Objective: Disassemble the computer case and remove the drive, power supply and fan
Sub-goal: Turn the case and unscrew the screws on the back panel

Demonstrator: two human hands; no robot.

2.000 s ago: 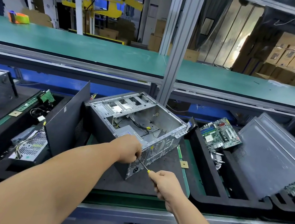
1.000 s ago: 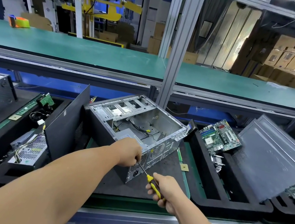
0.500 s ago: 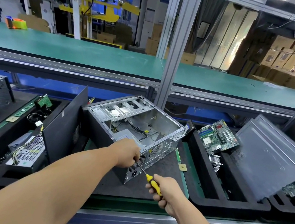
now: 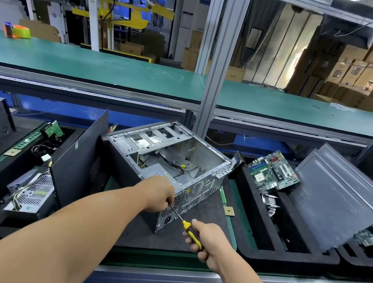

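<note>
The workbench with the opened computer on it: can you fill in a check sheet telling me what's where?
Surface: black mat on a green bench, under the case.
Job's things: computer case lies open side up; power supply sits in its near corner; rear fan grille beside it.
Clutter: motherboard in the right tray; loose power supply in the left tray; side panels lean in both trays.
Grippers: left hand rests on the case corner, steadying the shaft; right hand grips the yellow screwdriver.
Cables: black wires with a yellow plug inside the case.
Surroundings: green upper shelf; cardboard boxes behind.
</note>
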